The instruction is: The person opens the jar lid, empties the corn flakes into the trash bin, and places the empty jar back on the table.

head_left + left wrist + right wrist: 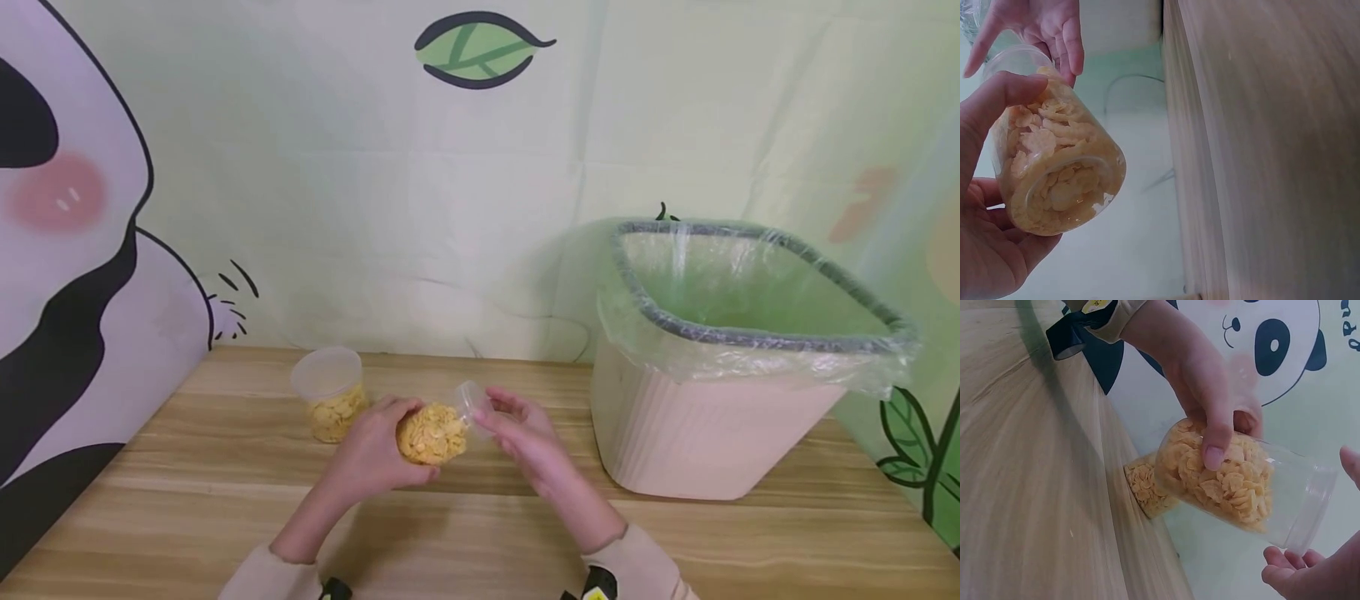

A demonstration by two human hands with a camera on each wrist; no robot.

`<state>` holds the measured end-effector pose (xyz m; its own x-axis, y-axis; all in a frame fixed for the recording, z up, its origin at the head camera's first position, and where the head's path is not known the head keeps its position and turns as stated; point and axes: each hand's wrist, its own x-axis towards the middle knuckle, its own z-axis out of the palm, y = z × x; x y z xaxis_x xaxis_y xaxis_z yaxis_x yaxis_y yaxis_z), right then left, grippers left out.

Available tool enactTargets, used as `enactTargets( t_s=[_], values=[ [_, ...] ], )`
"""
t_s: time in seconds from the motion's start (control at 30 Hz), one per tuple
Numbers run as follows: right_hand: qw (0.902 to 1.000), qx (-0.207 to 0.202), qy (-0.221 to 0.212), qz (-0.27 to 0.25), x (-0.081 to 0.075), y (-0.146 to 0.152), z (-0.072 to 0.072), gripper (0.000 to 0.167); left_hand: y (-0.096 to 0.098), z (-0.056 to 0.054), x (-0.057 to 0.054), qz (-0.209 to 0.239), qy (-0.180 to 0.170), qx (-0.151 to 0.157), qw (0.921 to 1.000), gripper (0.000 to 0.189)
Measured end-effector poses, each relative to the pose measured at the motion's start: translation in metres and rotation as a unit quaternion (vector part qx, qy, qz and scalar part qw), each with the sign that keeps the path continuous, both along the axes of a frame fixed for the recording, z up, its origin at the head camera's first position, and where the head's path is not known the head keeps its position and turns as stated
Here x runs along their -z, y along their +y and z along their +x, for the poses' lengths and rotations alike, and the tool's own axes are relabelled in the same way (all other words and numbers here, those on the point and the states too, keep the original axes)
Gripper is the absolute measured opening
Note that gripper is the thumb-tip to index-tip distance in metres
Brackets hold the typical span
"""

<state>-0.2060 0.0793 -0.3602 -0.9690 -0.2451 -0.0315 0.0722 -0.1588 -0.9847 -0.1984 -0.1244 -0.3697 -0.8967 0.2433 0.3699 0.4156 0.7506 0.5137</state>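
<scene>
My left hand (372, 452) grips a clear plastic jar (432, 434) of yellow flakes, thumb on one side and fingers on the other. Held above the table, the jar lies tilted, its transparent top end (1314, 509) pointing right. The flakes fill the end by the left palm, leaving the part near the top bare. At that top end is my right hand (528, 429), its fingers spread and fairly straight. In the right wrist view some fingertips (1297, 557) meet the jar's rim, while the thumb stands apart from it. Behind the left hand, a second jar of flakes (327, 400) stands upright.
A pale bin (697, 433) with a clear plastic liner and a grey rim stands on the right. The wood-grain table (187, 492) meets a printed wall cloth (337, 167) at the back, with a panda and leaves on it.
</scene>
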Motion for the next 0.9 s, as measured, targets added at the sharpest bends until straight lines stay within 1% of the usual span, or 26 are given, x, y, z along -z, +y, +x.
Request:
enactTargets(
  t_s=[0.13,0.27,0.43,0.6,0.77,0.9],
  values=[
    [0.9999,0.011,-0.001,0.009,-0.001,-0.001,0.0,0.062,0.0,-0.001,0.0,0.001,0.005,0.003,1.0,0.075],
    [0.9999,0.008,0.002,0.009,-0.001,0.0,0.0,0.062,0.0,-0.001,-0.001,0.0,0.009,0.007,0.9999,0.075],
    [0.9999,-0.007,0.012,0.003,-0.002,0.002,-0.001,0.062,0.0,0.0,-0.002,0.005,0.004,0.014,0.9999,0.074],
    [0.9993,-0.03,0.02,0.004,-0.005,0.006,-0.003,0.064,0.0,0.001,-0.004,0.02,-0.004,0.029,0.9994,0.073],
    [0.9985,-0.046,0.029,0.003,-0.005,0.009,-0.003,0.065,-0.001,0.001,-0.004,0.022,-0.002,0.04,0.9989,0.072],
    [0.9974,-0.06,0.04,0.001,-0.005,0.011,-0.003,0.066,-0.002,0.0,-0.004,0.026,-0.007,0.046,0.9986,0.072]
  ],
)
